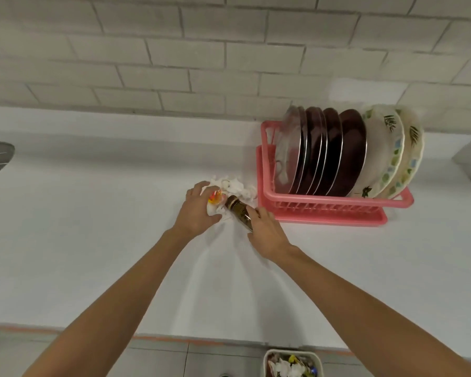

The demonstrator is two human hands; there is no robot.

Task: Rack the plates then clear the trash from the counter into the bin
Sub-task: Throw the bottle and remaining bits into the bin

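Beside full rack (324,210): trash pickup.
Left hand (199,209) curls over paper wad (238,186), right hand (267,235) grips bottle (238,210); lift to bin (266,361).

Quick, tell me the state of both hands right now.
The left hand has its fingers curled around the crumpled wrapper.
The right hand grips the brown bottle.

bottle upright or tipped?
Tipped: the bottle lies slanted, top end toward the tissues, right hand gripping its lower end. Resting on the counter or lifted: cannot tell.
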